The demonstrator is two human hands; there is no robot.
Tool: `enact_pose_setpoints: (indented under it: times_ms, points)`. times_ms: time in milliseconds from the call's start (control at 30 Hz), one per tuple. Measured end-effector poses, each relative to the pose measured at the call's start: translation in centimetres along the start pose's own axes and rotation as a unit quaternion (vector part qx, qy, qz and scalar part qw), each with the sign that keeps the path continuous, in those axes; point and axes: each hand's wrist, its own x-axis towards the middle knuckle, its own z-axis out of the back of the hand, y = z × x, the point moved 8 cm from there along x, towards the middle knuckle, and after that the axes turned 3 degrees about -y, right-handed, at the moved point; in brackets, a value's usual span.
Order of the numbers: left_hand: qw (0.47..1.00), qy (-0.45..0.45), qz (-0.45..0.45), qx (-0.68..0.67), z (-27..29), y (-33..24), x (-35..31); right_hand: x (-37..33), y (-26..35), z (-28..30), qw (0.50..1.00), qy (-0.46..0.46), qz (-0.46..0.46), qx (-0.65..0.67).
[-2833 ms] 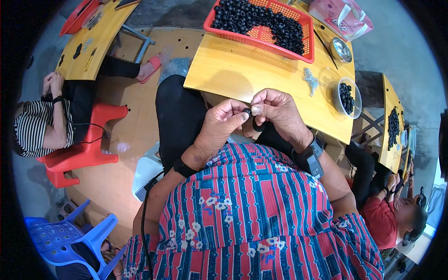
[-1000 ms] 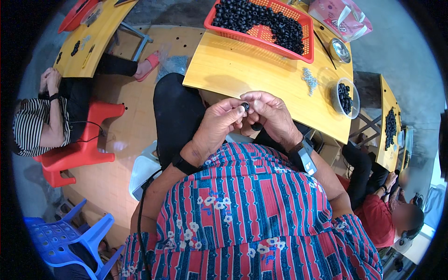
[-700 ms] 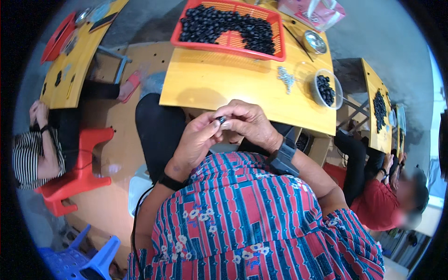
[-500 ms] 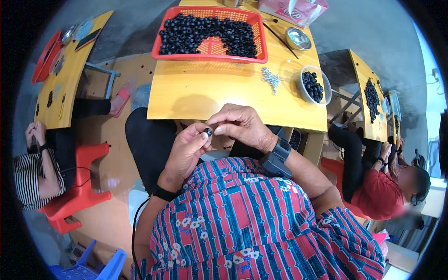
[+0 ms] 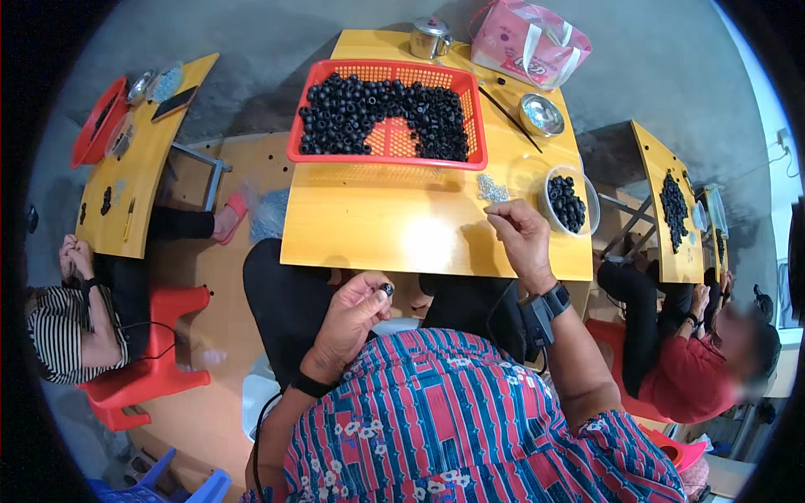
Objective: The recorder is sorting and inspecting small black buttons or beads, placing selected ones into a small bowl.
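Observation:
My left hand (image 5: 345, 323) is held over my lap, its thumb and fingers pinching a small round black part (image 5: 386, 288) with a lighter middle. My right hand (image 5: 528, 243) is over the right side of the yellow table, thumb and fingertips pressed together just beside a small pile of silvery metal pieces (image 5: 492, 189). What its fingertips hold, if anything, is too small to make out. Close to its right stands a clear round tub (image 5: 593, 205) with black parts (image 5: 567, 204). A red plastic basket (image 5: 390, 159) of many similar black ring-shaped parts (image 5: 344, 109) lies farther back.
On the yellow table (image 5: 369, 226) are a thin black rod (image 5: 511, 120), a metal bowl (image 5: 541, 115), a lidded metal pot (image 5: 430, 38) and a pink bag (image 5: 530, 46). Other people sit at tables on the left (image 5: 80, 335) and right (image 5: 683, 369).
My right hand has left my left hand and reached forward and right to the silvery pile. The left hand keeps the black part. The view has tilted, showing more of the table's far end.

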Motion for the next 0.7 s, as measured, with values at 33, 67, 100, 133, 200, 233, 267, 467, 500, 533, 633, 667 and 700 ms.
enact_pose_setpoints:
  times_ms: [33,67,100,133,200,233,267,467,500,533,633,667,700]
  points:
    - [1.0,0.002,0.002,0.0,0.1,0.0,-0.3,0.6,1.3,-0.3,1.0,-0.001,0.005,0.003]
    - [1.0,0.002,-0.003,0.003,0.3,0.0,-0.7,1.3,3.8,-0.9,0.996,0.008,0.067,-0.049]
    - [1.0,0.004,-0.007,0.0,0.3,0.0,-0.9,2.1,5.8,-1.7,0.986,0.019,0.132,-0.102]
    - [1.0,0.007,-0.009,-0.004,0.2,-0.1,-0.9,3.2,6.1,-2.1,0.986,0.021,0.133,-0.102]
    - [1.0,0.005,-0.011,-0.018,-0.2,-0.5,-1.1,5.3,7.6,-3.3,0.969,0.033,0.191,-0.155]
    - [0.999,0.002,-0.008,-0.033,-0.3,-0.6,-1.1,6.1,8.4,-4.2,0.946,0.045,0.244,-0.209]
    - [0.999,-0.001,-0.01,-0.036,-0.2,-0.6,-1.1,7.0,8.5,-4.9,0.947,0.056,0.24,-0.207]
    - [0.999,-0.005,-0.007,-0.031,-0.7,-1.2,-1.2,11.1,6.4,-9.8,0.913,0.198,0.249,-0.256]
    - [0.999,-0.008,-0.008,-0.033,-0.5,-1.2,-1.2,11.4,6.3,-10.7,0.9,0.23,0.26,-0.263]
    - [0.999,-0.002,-0.006,-0.031,-0.4,-1.1,-1.2,11.8,6.3,-11.3,0.888,0.247,0.264,-0.283]
    - [1.0,0.004,-0.006,-0.029,-0.2,-1.3,-1.1,12.9,5.4,-13.0,0.862,0.279,0.29,-0.308]
    - [1.0,0.005,-0.005,-0.027,-0.2,-1.4,-1.1,13.2,5.2,-13.1,0.861,0.278,0.293,-0.309]
    - [1.0,0.002,-0.003,-0.03,-0.2,-1.3,-1.2,13.3,4.4,-13.5,0.858,0.298,0.256,-0.331]
